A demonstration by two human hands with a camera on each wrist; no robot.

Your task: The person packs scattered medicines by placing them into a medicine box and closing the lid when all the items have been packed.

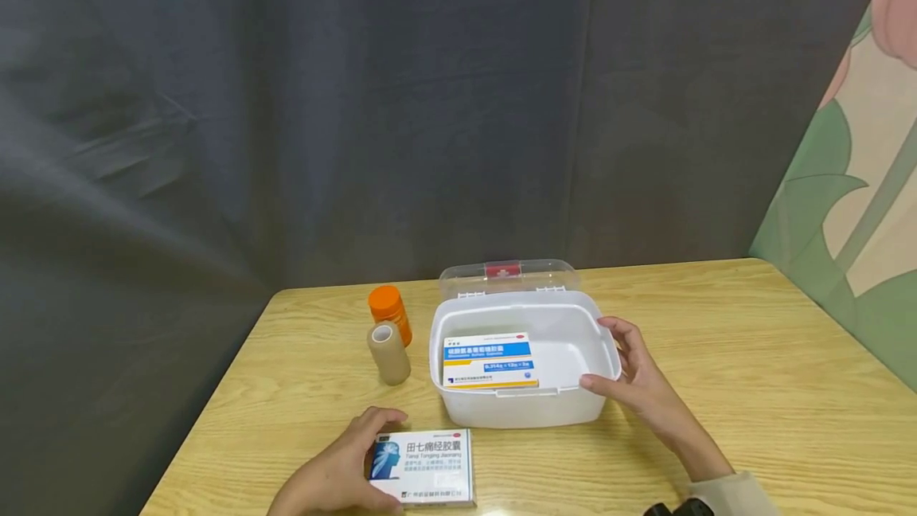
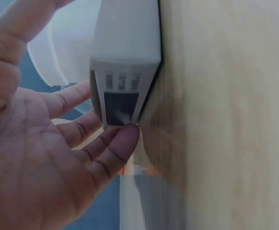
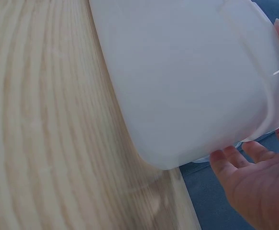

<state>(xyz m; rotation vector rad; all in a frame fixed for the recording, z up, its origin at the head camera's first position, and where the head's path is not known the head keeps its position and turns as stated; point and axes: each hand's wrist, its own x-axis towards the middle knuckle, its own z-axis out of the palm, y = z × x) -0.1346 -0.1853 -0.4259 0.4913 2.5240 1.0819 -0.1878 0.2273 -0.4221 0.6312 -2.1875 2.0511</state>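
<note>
My left hand (image 1: 342, 464) spans the left end of a white medicine box (image 1: 430, 468) with a blue head picture, thumb along the near edge and fingers at the far edge. In the left wrist view, fingertips touch the end of this medicine box (image 2: 125, 91), close to the tabletop. With my right hand (image 1: 641, 377) I hold the right end of a white plastic first-aid box (image 1: 519, 412), thumb at the front rim and fingers at the back. Its clear lid (image 1: 469, 281) is tipped back. Inside, at the left, lies a blue-and-white capsule box (image 1: 489, 361).
A beige bandage roll (image 1: 390, 357) stands left of the first-aid box, in front of an orange-capped bottle (image 1: 388, 309). The wooden table (image 1: 745, 357) reaches back to a dark curtain (image 1: 430, 118). A flower-patterned panel (image 1: 860, 205) is on the right.
</note>
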